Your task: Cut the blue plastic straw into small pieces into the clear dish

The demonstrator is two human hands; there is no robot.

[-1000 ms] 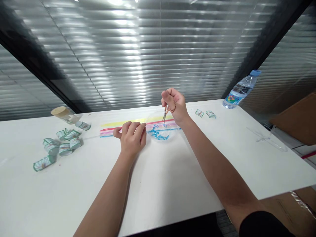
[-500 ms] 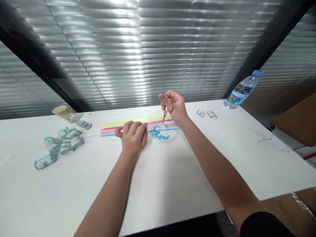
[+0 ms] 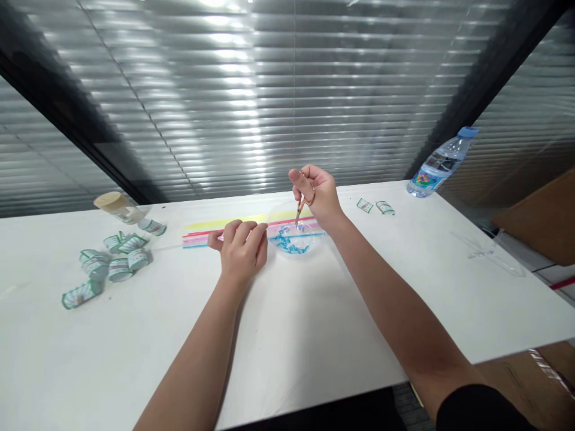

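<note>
Loosely curled, the left hand [image 3: 241, 250] bends down beside the clear bowl [image 3: 314, 244] on the table [image 3: 278, 335], its hold impossible to tell; the raised right hand [image 3: 322, 196] grips scissors [image 3: 299, 209] slanting down over blue bits [image 3: 287, 243] inside.

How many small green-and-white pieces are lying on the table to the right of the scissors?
2: one piece nearer the right hand, the other piece nearer the water bottle. Others could be hidden.
</note>
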